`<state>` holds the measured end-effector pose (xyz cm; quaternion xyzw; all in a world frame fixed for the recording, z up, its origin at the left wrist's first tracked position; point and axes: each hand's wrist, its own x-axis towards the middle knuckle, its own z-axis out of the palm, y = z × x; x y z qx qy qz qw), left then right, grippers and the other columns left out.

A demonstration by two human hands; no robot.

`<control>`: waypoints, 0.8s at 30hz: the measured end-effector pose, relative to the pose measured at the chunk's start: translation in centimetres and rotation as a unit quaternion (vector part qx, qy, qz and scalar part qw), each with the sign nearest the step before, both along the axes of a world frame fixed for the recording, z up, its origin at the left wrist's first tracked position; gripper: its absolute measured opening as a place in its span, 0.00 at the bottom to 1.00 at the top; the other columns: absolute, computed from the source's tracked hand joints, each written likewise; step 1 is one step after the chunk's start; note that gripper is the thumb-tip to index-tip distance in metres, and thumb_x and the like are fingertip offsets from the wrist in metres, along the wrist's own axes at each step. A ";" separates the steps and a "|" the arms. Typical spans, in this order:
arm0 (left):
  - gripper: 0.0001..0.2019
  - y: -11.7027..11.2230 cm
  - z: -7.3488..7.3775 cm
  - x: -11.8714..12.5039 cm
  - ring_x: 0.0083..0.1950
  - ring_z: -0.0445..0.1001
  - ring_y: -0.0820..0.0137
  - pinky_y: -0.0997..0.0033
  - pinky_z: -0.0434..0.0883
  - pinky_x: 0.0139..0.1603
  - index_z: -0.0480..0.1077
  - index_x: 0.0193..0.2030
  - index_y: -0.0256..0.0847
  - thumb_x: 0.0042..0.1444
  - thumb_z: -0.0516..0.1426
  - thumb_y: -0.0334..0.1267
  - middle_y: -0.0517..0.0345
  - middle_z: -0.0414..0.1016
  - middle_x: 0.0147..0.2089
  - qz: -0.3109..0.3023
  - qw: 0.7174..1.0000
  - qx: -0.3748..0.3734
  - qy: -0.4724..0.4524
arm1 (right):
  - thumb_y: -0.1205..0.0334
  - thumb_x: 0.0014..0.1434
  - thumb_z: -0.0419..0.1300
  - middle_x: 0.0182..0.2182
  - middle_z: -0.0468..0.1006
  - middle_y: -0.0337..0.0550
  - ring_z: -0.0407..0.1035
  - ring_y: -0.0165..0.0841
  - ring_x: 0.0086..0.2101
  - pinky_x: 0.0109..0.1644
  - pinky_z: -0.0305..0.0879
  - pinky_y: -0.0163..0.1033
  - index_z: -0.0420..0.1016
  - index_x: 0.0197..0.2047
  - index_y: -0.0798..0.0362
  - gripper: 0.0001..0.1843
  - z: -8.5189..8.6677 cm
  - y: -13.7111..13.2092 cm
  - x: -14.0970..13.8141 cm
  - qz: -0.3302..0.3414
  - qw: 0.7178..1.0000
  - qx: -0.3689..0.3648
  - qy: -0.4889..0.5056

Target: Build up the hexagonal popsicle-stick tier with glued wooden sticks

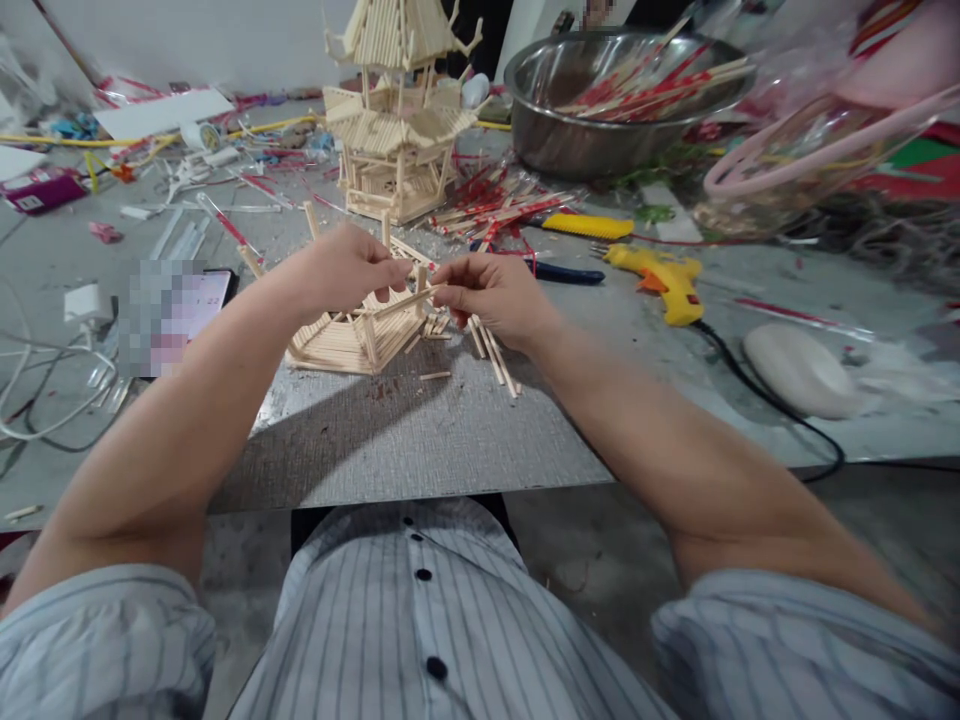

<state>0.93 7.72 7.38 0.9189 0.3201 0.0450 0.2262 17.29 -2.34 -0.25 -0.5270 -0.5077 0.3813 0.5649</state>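
Note:
A partly built wooden stick model (337, 345) with a flat base and short upright posts sits near the table's front edge. My right hand (491, 295) pinches a thin wooden stick (409, 300) that slants along the model's front right side, level with the post tops. Over the model, my left hand (349, 268) has its fingers bent close to the stick's upper side and a post; whether they grip anything is hidden. Several loose cut sticks (491, 355) lie just right of the model, below my right hand.
A finished stick pavilion (397, 140) stands behind. A steel basin (555, 140) holds chopsticks in red wrappers. To the right lie a yellow glue gun (664, 280), dark-handled pliers (570, 272) and a white oval object (799, 368). A phone (199, 305) and white cables are at left.

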 end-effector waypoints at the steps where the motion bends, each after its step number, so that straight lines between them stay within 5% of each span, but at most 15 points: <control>1: 0.19 0.2 -0.5 0.2 0.18 0.59 0.81 0.75 0.59 0.23 0.77 0.32 0.34 0.56 0.51 0.47 0.59 0.65 0.19 -0.001 1.000 -0.011 -0.003 | 0.63 0.48 0.68 0.19 0.71 0.31 0.60 0.19 0.16 0.18 0.60 0.28 0.71 0.30 0.54 0.09 -0.4 0.2 0.0 -0.010 1.000 -0.002 0.010; 5: 0.15 0.8 -2.2 0.3 0.17 0.59 0.80 0.75 0.59 0.21 0.77 0.30 0.35 0.55 0.54 0.44 0.57 0.69 0.21 -0.038 0.997 -0.067 -0.023 | 0.63 0.45 0.69 0.18 0.72 0.30 0.61 0.20 0.15 0.18 0.61 0.27 0.70 0.29 0.54 0.12 -1.6 0.3 -0.3 -0.016 0.998 -0.019 0.051; 9: 0.12 1.1 -3.4 0.0 0.18 0.60 0.80 0.75 0.59 0.22 0.76 0.28 0.34 0.54 0.56 0.41 0.60 0.63 0.17 -0.079 0.993 -0.086 -0.021 | 0.63 0.44 0.69 0.19 0.72 0.32 0.62 0.20 0.15 0.18 0.62 0.28 0.70 0.31 0.55 0.13 -2.2 0.2 -0.7 -0.019 0.997 -0.028 0.076; 19: 0.07 1.8 -5.4 -0.2 0.16 0.55 0.80 0.76 0.53 0.17 0.73 0.26 0.38 0.49 0.58 0.38 0.62 0.61 0.17 -0.053 0.978 -0.195 -0.055 | 0.63 0.47 0.68 0.19 0.71 0.31 0.62 0.21 0.15 0.17 0.61 0.29 0.68 0.34 0.55 0.14 -2.4 0.0 -1.1 -0.006 0.997 -0.043 0.067; 24: 0.07 1.8 -5.4 -0.3 0.15 0.54 0.80 0.77 0.50 0.16 0.70 0.24 0.39 0.50 0.59 0.38 0.64 0.59 0.16 -0.019 0.981 -0.190 -0.045 | 0.65 0.49 0.67 0.20 0.72 0.32 0.62 0.21 0.15 0.16 0.59 0.28 0.68 0.36 0.53 0.13 -2.2 -0.4 -1.0 -0.028 0.995 -0.062 0.067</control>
